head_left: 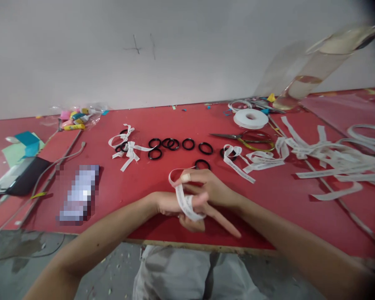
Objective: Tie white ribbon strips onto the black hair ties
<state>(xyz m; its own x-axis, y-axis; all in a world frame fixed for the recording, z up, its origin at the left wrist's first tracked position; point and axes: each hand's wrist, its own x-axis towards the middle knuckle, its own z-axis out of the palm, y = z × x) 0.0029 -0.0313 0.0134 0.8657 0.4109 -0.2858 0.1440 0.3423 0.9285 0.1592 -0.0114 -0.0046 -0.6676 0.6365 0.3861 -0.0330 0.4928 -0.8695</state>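
A white printed ribbon (185,203) loops round the fingers of my left hand (171,203), near the table's front edge. The left index finger points out to the lower right, while other fingers are curled. My right hand (203,187) lies over it, its fingers pinched on the ribbon's upper part. Just beyond the hands is a black ring (202,163); several more black rings (188,144) lie farther back. White ribbon bows (131,153) on black rings rest at the left. Cut ribbon pieces (265,160) are spread at the right.
Scissors (256,140) lie open behind the ribbons, beside a white ribbon roll (251,119). A bottle (318,68) stands at the back right. On the left are a blurred phone (81,191), a black case (29,176), a cable and small colourful items (76,117). The red table (118,214) ends before my lap.
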